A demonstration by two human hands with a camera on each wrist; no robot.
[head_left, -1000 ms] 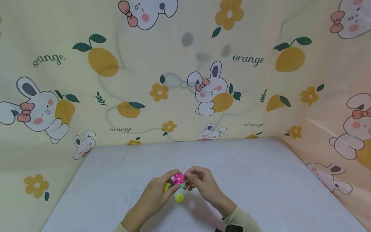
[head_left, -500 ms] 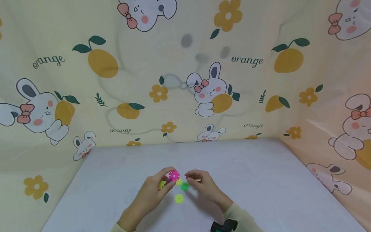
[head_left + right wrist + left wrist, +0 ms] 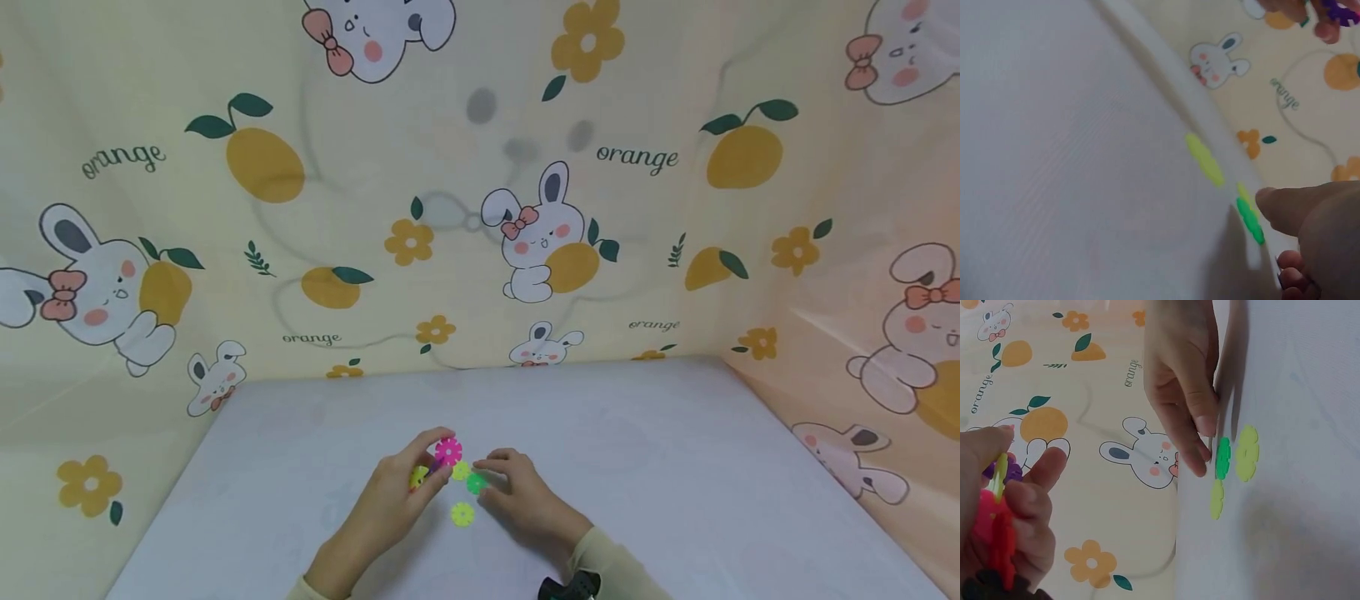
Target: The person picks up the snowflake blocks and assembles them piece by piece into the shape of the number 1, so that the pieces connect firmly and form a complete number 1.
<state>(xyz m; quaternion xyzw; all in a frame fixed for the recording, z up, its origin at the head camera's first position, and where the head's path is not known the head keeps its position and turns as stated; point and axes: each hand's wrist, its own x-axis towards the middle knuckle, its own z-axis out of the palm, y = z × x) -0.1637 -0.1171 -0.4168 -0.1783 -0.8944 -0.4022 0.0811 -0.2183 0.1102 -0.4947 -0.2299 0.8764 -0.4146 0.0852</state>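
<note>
My left hand (image 3: 393,492) grips a cluster of joined notched plastic discs above the table. A pink disc (image 3: 448,452) faces forward at the fingertips, and a yellow disc (image 3: 417,477) shows behind the fingers. In the left wrist view a purple disc (image 3: 1014,469) and a red disc (image 3: 1002,547) belong to this cluster, partly covered by fingers. My right hand (image 3: 525,498) hovers low with thumb and fingers parted, beside a green disc (image 3: 476,483) on the table. It holds nothing. Whether a fingertip touches the green disc, I cannot tell.
Two loose yellow discs lie on the white table (image 3: 637,450): a nearer disc (image 3: 462,514) and a farther disc (image 3: 460,472) next to the green one. A printed cloth (image 3: 360,167) with rabbits and oranges rises behind the table and at both sides.
The right hand has moved away from the left hand's cluster and down to the green disc, its fingers parting. The left hand has drawn the cluster slightly left, uncovering the loose discs.
</note>
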